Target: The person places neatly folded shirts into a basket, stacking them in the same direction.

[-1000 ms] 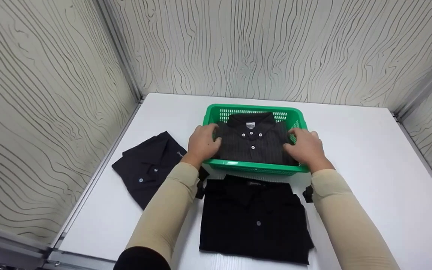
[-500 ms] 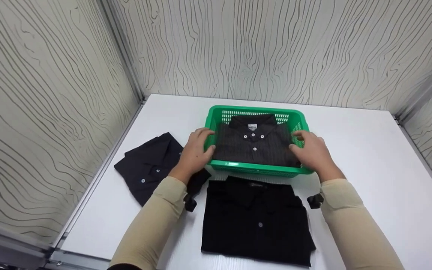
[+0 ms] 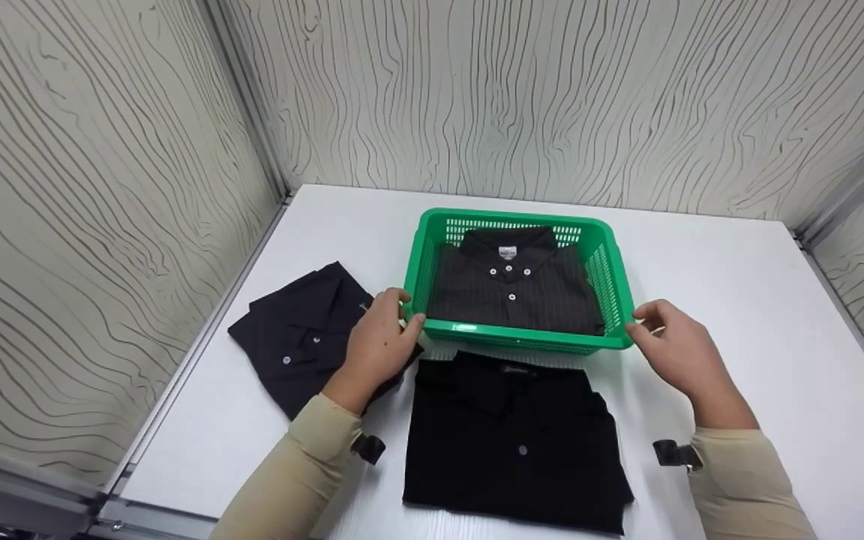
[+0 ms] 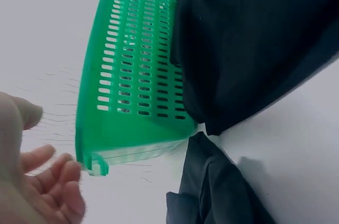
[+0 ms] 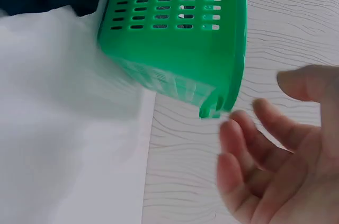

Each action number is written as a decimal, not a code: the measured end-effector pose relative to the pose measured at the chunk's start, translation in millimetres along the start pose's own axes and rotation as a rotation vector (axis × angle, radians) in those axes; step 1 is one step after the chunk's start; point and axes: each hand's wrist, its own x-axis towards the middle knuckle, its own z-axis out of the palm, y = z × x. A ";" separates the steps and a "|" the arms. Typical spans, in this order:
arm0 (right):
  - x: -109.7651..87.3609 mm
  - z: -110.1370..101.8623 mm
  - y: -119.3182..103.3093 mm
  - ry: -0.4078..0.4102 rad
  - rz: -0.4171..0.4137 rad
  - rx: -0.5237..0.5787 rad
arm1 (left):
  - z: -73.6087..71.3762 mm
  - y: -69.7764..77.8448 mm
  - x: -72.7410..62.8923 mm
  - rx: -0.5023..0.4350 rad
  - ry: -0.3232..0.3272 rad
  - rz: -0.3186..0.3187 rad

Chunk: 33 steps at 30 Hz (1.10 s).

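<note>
A green plastic basket [image 3: 514,332] with slotted walls stands on the table, and a folded dark striped shirt [image 3: 469,296] lies inside it, collar away from me. My left hand [image 3: 381,341] is at the basket's near left corner, fingertips right at the rim. In the left wrist view its thumb stands apart from the loosely bent fingers [image 4: 69,181]. At the near right corner is my right hand [image 3: 679,349], its fingertips beside the rim. The right wrist view shows those fingers [image 5: 233,128] relaxed below the basket's corner [image 5: 222,86], with the thumb spread away.
A folded black shirt [image 3: 507,465] lies in front of the basket. To the left, partly behind my left hand, is a folded navy shirt [image 3: 289,322] set at an angle. Patterned panels [image 3: 552,97] rise behind the white table [image 3: 739,300] and along its sides.
Both hands have come out of the basket, away from the striped shirt, and moved back and outward to its near corners. The shirt stays in the basket.
</note>
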 end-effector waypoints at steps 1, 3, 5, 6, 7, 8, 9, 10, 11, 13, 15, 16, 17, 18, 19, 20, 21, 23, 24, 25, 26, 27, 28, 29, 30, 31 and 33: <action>-3.9 0.5 2.2 -0.018 0.008 -0.003 | 0.2 -0.3 -2.4 0.019 0.002 -0.012; -10.7 2.6 6.6 -0.049 0.028 -0.001 | 1.3 -1.5 -6.3 0.062 -0.010 -0.045; -15.7 6.5 10.5 -0.078 0.046 0.006 | 2.9 -3.1 -10.3 0.109 -0.047 -0.089; -17.6 8.6 12.5 -0.092 0.054 0.010 | 4.2 -3.6 -11.8 0.137 -0.077 -0.113; -19.2 10.7 14.3 -0.112 0.062 0.011 | 5.7 -4.0 -13.1 0.169 -0.114 -0.133; -20.7 12.7 16.2 -0.137 0.065 0.004 | 7.4 -3.8 -14.2 0.201 -0.157 -0.153; -22.1 14.8 18.0 -0.164 0.068 -0.009 | 9.4 -3.5 -15.1 0.231 -0.201 -0.171; -23.2 16.7 19.7 -0.196 0.068 -0.020 | 11.8 -2.9 -16.0 0.261 -0.245 -0.184; -24.4 18.9 21.3 -0.230 0.066 -0.035 | 14.3 -2.1 -16.9 0.290 -0.290 -0.195; -27.4 23.7 23.5 -0.312 0.079 -0.055 | 19.7 -0.5 -19.2 0.342 -0.375 -0.207; -30.5 29.0 24.6 -0.388 0.101 -0.065 | 25.3 0.6 -21.8 0.387 -0.449 -0.209; -32.1 31.8 24.7 -0.421 0.113 -0.064 | 27.9 0.9 -22.9 0.412 -0.483 -0.205; -33.5 34.9 24.5 -0.451 0.127 -0.062 | 30.0 1.4 -24.1 0.433 -0.509 -0.199; -34.8 37.9 23.9 -0.476 0.142 -0.057 | 31.7 1.8 -24.8 0.451 -0.526 -0.193; -35.9 40.7 23.3 -0.492 0.149 -0.050 | 33.4 2.4 -25.0 0.469 -0.538 -0.183; -36.5 43.8 22.5 -0.503 0.150 -0.041 | 34.7 3.2 -24.9 0.482 -0.547 -0.179; -36.7 47.2 21.5 -0.509 0.149 -0.030 | 35.9 3.8 -24.6 0.493 -0.552 -0.175; -36.7 55.0 18.5 -0.511 0.143 -0.009 | 38.6 3.4 -23.1 0.503 -0.551 -0.170; -36.4 58.9 16.7 -0.507 0.138 -0.004 | 39.8 3.1 -22.4 0.505 -0.551 -0.171; -35.8 62.4 14.9 -0.502 0.132 -0.001 | 41.0 2.7 -22.0 0.507 -0.549 -0.172; -35.0 65.6 12.9 -0.496 0.126 -0.007 | 42.1 2.3 -21.7 0.509 -0.546 -0.173; -34.2 68.5 10.8 -0.483 0.113 -0.031 | 43.1 1.9 -21.6 0.512 -0.543 -0.170; -33.4 70.7 9.0 -0.470 0.093 -0.060 | 44.0 1.7 -21.6 0.515 -0.546 -0.167; -32.5 72.6 7.3 -0.460 0.074 -0.090 | 44.4 2.3 -21.7 0.518 -0.550 -0.164; -31.5 74.3 5.9 -0.450 0.051 -0.123 | 44.6 3.1 -21.8 0.520 -0.556 -0.160; -30.7 76.0 4.8 -0.441 0.032 -0.150 | 45.3 3.6 -21.6 0.520 -0.563 -0.152; -29.4 79.3 3.0 -0.425 -0.008 -0.191 | 46.8 4.3 -20.1 0.516 -0.587 -0.129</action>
